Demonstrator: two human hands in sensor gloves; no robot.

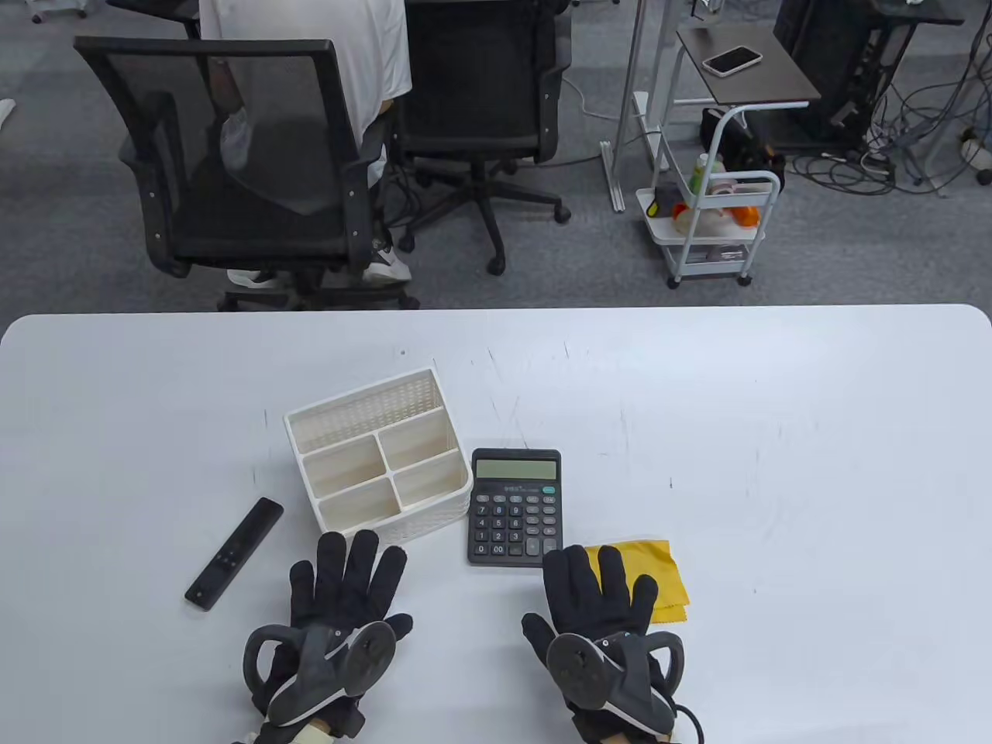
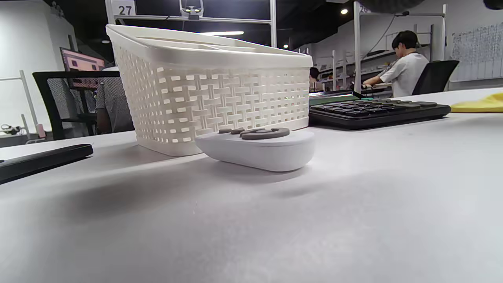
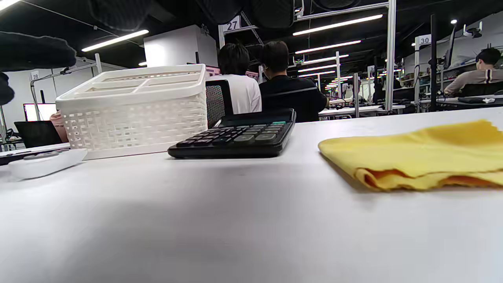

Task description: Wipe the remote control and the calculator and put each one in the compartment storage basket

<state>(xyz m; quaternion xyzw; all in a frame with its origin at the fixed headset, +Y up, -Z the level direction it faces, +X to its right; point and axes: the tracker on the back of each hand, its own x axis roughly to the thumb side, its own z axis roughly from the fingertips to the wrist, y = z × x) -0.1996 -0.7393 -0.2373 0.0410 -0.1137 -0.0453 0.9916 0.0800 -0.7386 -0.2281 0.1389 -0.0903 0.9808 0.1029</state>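
Observation:
A white compartment basket point(image 1: 363, 401) stands left of centre with nothing in it. The black calculator point(image 1: 514, 508) lies flat just right of it. A slim black remote point(image 1: 234, 552) lies at an angle to the basket's left. My left hand point(image 1: 349, 581) is spread flat in front of the basket. It covers a small white remote point(image 2: 255, 149) that shows only in the wrist views, on the table against the basket point(image 2: 212, 90). My right hand point(image 1: 601, 593) lies flat below the calculator, fingers straight, overlapping the left edge of a folded yellow cloth point(image 1: 659, 570). Neither hand holds anything.
Beyond the table's far edge point(image 1: 496, 310) stand two black office chairs point(image 1: 256, 155) with a seated person, and a white trolley point(image 1: 709, 225). The table's right half point(image 1: 814, 480) is bare white surface with scuff marks.

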